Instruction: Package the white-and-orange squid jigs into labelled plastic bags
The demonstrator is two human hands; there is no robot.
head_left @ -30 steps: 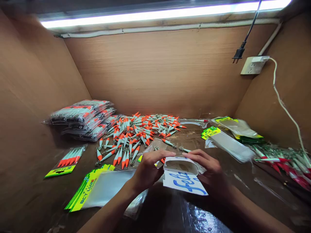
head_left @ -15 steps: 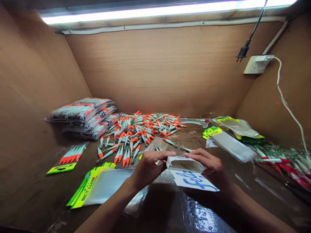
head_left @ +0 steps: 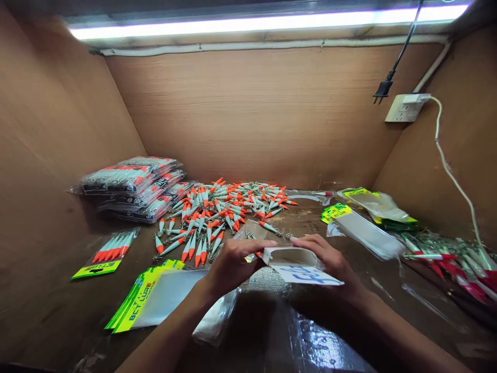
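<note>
I had the white carton (head_left: 293, 255) between my two hands just below and right of the middle of the frame, its open end turned up toward me. My left hand (head_left: 233, 261) gripped its left side and my right hand (head_left: 332, 256) its right, with fingertips along the far edge; what the hidden fingers did underneath I couldn't tell. What had changed over the last second was mostly the tilt: the flap (head_left: 308, 276) with blue writing, which had hung down facing me so its letters read plainly, now lay nearly edge-on and looked much shallower. My grip hadn't shifted much, so I took it that I was turning the carton in place, and that the work was with the carton itself, since neither hand had gone to anything else. Beyond my fingers, the pile of orange-tipped lures (head_left: 205, 199) lay where it had been, in the middle of the frame, with one loose lure (head_left: 267, 228) just beside it. The clear header bags (head_left: 169, 298) lay at the lower left, near my left forearm, below a filled packet (head_left: 112, 251). The stack of packed bags (head_left: 120, 178) at the left was likewise unchanged.
</note>
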